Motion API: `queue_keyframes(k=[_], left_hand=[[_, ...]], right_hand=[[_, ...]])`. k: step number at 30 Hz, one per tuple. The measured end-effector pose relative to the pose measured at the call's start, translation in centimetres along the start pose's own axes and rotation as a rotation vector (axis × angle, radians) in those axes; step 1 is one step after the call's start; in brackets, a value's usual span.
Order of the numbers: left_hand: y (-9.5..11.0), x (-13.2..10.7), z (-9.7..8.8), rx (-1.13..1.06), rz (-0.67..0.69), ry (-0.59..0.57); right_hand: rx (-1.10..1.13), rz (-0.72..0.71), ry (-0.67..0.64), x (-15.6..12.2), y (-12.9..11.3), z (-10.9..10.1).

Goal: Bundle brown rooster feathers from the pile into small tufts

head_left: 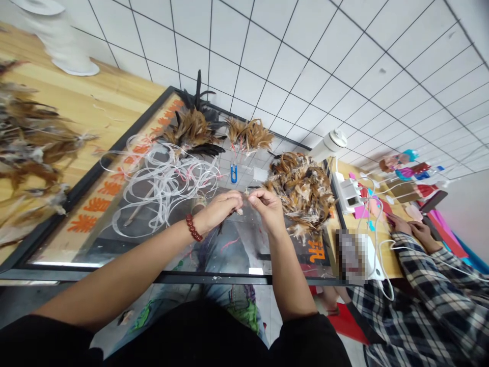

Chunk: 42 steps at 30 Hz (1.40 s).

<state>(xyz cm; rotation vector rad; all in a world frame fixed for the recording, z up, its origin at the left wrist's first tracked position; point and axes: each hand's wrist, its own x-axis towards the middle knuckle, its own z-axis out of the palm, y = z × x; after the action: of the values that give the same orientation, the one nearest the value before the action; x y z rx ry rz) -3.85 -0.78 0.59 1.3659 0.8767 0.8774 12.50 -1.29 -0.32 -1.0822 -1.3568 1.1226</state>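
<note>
My left hand [218, 208] and my right hand [267, 204] meet over a glass table top [244, 244], fingers pinched together on a small feather piece [240, 210] between them. A red bead bracelet [193, 228] sits on my left wrist. A tangle of white plastic strips [164, 183] lies just left of my hands. A big pile of brown feathers [301, 191] lies to the right of my right hand. Small blue snips [234, 173] rest beyond my hands. Two feather bundles [194, 130] [250, 135] lie at the far edge.
More feather bundles [26, 142] lie on a wooden table at the left. A person in a plaid sleeve [428, 290] sits at the right, hands near a phone [433, 201]. A white power strip [349, 193] with cables and a white cup [328, 145] stand nearby.
</note>
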Motion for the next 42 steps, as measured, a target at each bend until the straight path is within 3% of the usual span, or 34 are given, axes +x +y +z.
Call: queue_keyframes(k=[5, 12, 16, 21, 25, 32, 36, 42], left_hand=[[-0.1, -0.1, 0.0, 0.315, 0.184, -0.039], [0.1, -0.8, 0.6, 0.457, 0.156, -0.102], [-0.2, -0.5, 0.7, 0.136, 0.061, -0.099], [-0.6, 0.1, 0.6, -0.373, -0.099, 0.048], [-0.1, 0.3, 0.5, -0.558, -0.152, 0.151], [0.7, 0.2, 0.4, -0.719, -0.246, 0.105], [0.5, -0.1, 0.5, -0.520, -0.227, 0.060], [-0.3, 0.1, -0.1, 0.232, 0.175, 0.077]], right_hand=[[-0.039, -0.030, 0.001, -0.1, -0.4, 0.1], [-0.021, -0.080, -0.065, -0.2, -0.7, 0.2], [0.164, 0.069, -0.038, 0.1, -0.4, 0.5], [0.400, 0.271, -0.002, 0.2, -0.8, 0.8], [0.407, 0.215, -0.031, 0.0, -0.8, 0.8], [0.162, 0.121, -0.033, -0.3, -0.6, 1.1], [0.071, 0.095, -0.010, -0.2, -0.3, 1.0], [0.045, 0.140, 0.048, 0.1, -0.3, 0.8]])
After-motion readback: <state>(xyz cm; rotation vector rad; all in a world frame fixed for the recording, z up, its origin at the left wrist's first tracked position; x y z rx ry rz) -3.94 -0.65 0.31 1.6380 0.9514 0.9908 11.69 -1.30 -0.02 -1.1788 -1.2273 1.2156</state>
